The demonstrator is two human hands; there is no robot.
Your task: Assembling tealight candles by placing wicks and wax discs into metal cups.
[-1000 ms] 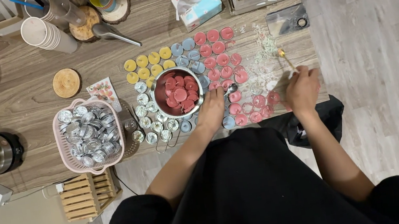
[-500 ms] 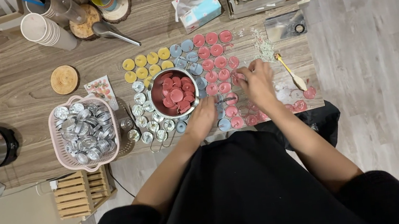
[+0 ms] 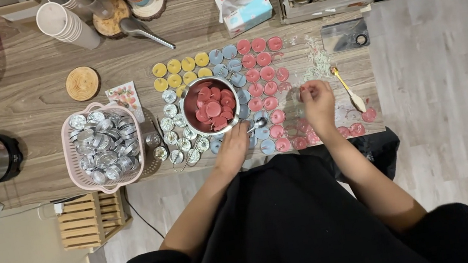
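Wooden table point(image 3: 28, 99) bears wax discs point(image 3: 266, 75), pink basket point(image 3: 103, 145).

A metal bowl point(image 3: 211, 105) of wax discs point(image 3: 214, 108) sits mid-table point(image 3: 26, 87), with rows of filled tealight cups point(image 3: 266, 75) to its right and behind it, and empty cups point(image 3: 175, 124) to its left. Further left stands a basket point(image 3: 103, 145) of empty cups. A tissue box point(image 3: 244, 8) lies behind, a spoon point(image 3: 349, 89) far right.
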